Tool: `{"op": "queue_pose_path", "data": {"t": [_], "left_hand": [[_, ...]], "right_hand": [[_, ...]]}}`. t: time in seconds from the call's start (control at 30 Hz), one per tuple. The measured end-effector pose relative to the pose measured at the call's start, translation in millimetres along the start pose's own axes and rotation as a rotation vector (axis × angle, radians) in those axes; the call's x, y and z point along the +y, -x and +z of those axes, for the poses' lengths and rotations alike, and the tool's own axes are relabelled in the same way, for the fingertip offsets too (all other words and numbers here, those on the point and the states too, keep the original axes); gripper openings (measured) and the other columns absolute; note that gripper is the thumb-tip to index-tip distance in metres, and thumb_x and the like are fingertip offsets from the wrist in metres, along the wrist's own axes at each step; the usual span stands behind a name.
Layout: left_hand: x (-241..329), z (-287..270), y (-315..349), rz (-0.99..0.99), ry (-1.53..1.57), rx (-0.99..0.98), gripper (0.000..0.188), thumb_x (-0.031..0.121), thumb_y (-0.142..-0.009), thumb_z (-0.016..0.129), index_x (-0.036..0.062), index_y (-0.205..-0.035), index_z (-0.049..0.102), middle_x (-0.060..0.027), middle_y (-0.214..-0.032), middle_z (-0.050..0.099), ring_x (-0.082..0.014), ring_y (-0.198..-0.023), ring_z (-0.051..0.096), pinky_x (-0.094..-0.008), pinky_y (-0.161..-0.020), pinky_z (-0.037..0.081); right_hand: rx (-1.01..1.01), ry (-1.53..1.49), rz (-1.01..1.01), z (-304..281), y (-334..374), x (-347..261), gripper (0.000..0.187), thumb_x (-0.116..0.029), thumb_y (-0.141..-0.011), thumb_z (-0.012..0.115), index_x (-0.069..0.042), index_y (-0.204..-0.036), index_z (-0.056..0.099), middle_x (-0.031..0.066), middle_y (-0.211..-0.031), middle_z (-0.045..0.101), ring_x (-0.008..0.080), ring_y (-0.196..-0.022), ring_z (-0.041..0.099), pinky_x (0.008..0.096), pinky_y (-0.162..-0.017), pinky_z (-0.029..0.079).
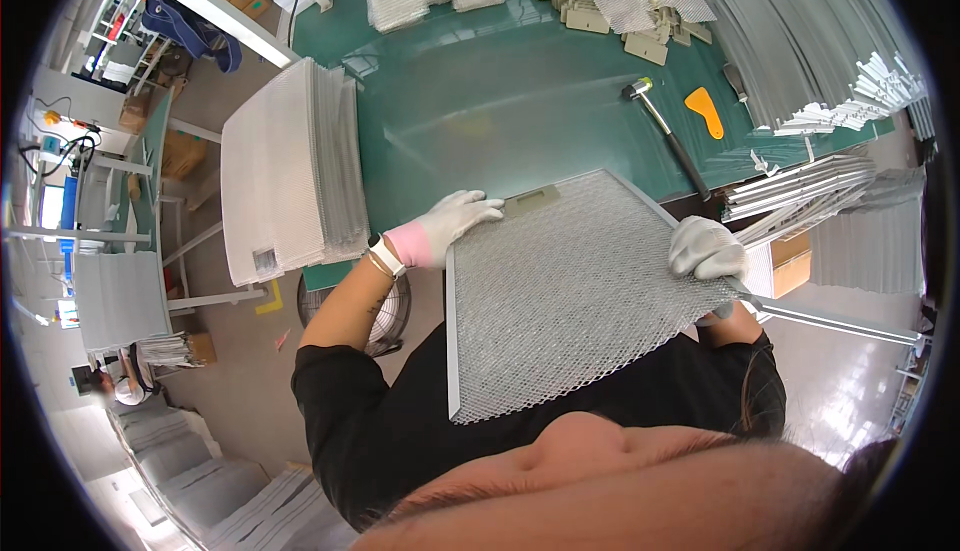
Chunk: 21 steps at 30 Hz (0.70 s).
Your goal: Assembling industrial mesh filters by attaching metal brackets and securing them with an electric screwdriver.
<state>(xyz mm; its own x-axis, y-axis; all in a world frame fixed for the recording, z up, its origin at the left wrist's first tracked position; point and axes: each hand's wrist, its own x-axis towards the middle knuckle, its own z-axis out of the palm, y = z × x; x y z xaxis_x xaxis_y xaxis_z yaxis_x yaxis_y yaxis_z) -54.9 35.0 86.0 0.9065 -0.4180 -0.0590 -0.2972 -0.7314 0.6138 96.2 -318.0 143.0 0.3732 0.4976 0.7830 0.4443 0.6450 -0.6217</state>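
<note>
The gloved fingers of the right hand [706,249] are curled over the right-hand edge of a mesh panel [580,301] and look clamped on it, close to its right corner. Those of the left hand [455,223] lie together along its far-left rim, beside a small olive plate [530,202]; the thumb is hidden, so I cannot tell whether that hand grips or only steadies. The panel lies between the two hands and spreads from them toward the body, covering much of the lap. Its longest side appears to be the bare, ragged mesh edge, running from the near left corner up to the right hand, which is the nearer hand to that edge. The panel points one framed corner away to the far side, over the green table [480,116], and turns the unframed edge toward the body; lens bend makes its true long axis uncertain. A slim metal strip [840,319] reaches right from beside the right hand, though whether it joins the panel is unclear. Farther out lie a hammer [672,137] and an orange scraper [705,113] at far right, a stack of mesh sheets [275,161] at left, and small metal plates [645,47] at the far side.
</note>
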Motion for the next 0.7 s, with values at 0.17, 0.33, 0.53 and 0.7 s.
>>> {"op": "queue_pose_path", "data": {"t": [0.17,0.33,0.53,0.7], "left_hand": [[-7.2,11.9,6.0,-0.073,-0.063,0.001,0.049,0.005,-0.072,0.067,0.0074,-0.12,0.055,-0.0158,-0.122,0.057,-0.0398,-0.114,0.052,-0.0444,-0.098,0.044],[-12.4,46.4,25.9,-0.367,-0.116,0.461,0.034,0.002,-0.076,0.062,0.0049,-0.109,0.058,-0.0184,-0.103,0.059,-0.0361,-0.098,0.058,-0.0399,-0.084,0.049],[-40.4,82.5,30.8,-0.451,-0.076,0.702,0.022,0.013,-0.08,0.068,0.0042,-0.099,0.062,-0.0132,-0.09,0.066,-0.0298,-0.082,0.065,-0.0343,-0.075,0.052],[-15.6,78.2,10.8,-0.581,0.022,0.944,0.03,0.023,-0.078,0.079,0.003,-0.099,0.069,-0.011,-0.092,0.071,-0.0277,-0.084,0.068,-0.034,-0.076,0.053]], "right_hand": [[0.046,0.009,0.03,2.6,2.8,-2.0,0.04,-0.049,-0.094,0.06,-0.01,-0.09,0.053,0.0093,-0.083,0.064,0.0238,-0.069,0.06,0.0386,-0.063,0.049],[0.042,0.005,0.037,0.3,-1.3,-1.4,0.036,-0.044,-0.094,0.062,-0.009,-0.089,0.054,0.0113,-0.083,0.064,0.0243,-0.07,0.061,0.0382,-0.063,0.051],[0.165,-0.035,0.031,3.1,-24.6,11.9,0.039,-0.042,-0.093,0.064,-0.005,-0.086,0.053,0.014,-0.079,0.063,0.0243,-0.073,0.061,0.0363,-0.065,0.053],[0.315,0.127,0.221,3.5,-75.2,33.5,0.026,-0.024,-0.098,0.058,-0.005,-0.082,0.052,0.0078,-0.082,0.061,0.0162,-0.074,0.057,0.0281,-0.068,0.046]]}}
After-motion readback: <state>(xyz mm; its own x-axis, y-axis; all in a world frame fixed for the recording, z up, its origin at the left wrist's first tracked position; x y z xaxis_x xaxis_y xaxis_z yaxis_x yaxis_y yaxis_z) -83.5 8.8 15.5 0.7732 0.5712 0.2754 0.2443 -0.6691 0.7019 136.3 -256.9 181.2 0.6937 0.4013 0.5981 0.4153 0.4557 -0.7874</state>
